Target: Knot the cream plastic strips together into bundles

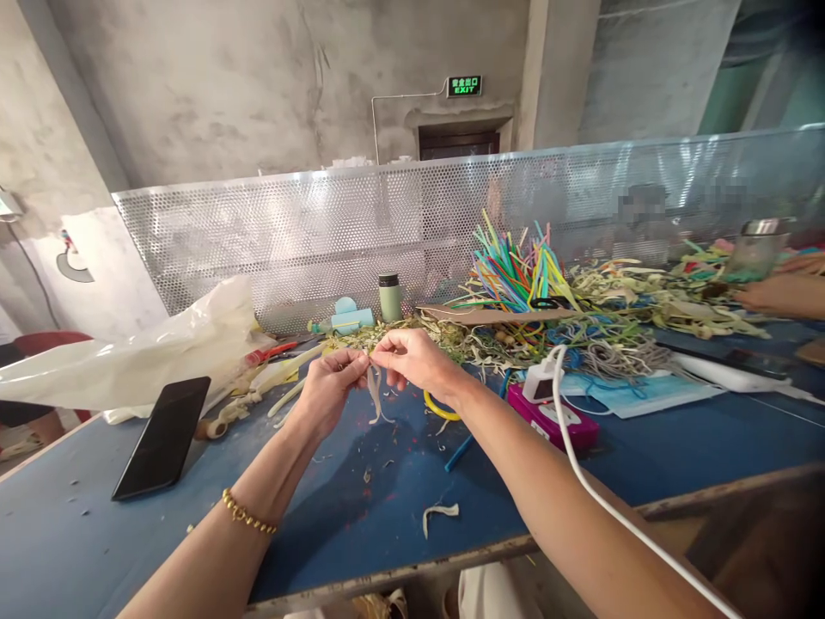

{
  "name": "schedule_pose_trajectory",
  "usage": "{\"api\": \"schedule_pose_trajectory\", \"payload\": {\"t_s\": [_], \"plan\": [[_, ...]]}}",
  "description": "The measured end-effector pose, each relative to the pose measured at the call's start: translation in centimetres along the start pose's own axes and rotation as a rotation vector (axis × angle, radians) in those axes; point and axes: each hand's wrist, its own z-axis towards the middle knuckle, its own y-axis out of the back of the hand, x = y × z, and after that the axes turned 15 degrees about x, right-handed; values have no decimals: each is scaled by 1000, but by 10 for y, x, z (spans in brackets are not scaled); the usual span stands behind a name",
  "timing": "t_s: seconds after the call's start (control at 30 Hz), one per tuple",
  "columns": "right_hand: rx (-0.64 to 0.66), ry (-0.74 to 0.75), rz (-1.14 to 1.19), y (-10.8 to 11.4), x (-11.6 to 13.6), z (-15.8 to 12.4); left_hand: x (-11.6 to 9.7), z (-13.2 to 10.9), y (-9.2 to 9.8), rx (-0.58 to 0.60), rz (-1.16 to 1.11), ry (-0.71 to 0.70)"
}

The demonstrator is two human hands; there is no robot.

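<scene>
My left hand and my right hand meet above the middle of the blue table. Both are closed in a pinch, fingertips almost touching. Between them hangs a thin pale strip, limp, its lower end curling just over the tabletop. The fingers hide its upper part. Below lies another pale strip, bent and loose on the table. A yellow ring shows partly beside my right wrist, near a blue tube.
A phone and a plastic bag lie left. Behind are a green bottle, colourful tubes and tangled strips. A pink power strip with a white cable stands right. Another person's hand works far right.
</scene>
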Motion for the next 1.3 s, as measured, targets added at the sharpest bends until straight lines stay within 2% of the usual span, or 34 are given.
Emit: {"api": "schedule_pose_trajectory", "payload": {"t_s": [0.17,0.4,0.6,0.7,0.87,0.97,1.17,1.3], "plan": [[54,-82,-9,3,2,-2,-3,-1,1,75,20,48],[19,-4,174,1,5,-1,-4,-2,2,188,-108,156],[1,29,256,-2,6,0,-7,-3,0,130,-121,152],[-10,19,272,-5,8,-1,-8,-3,1,144,-116,161],[-29,-10,227,-6,10,-3,-8,-4,4,162,-114,202],[-10,-6,123,-1,9,-3,-8,-4,3,180,-120,203],[141,-57,-5,12,8,-6,-7,-2,5,188,-164,177],[123,-58,-23,15,10,-6,-5,-1,10,246,-240,187]]}}
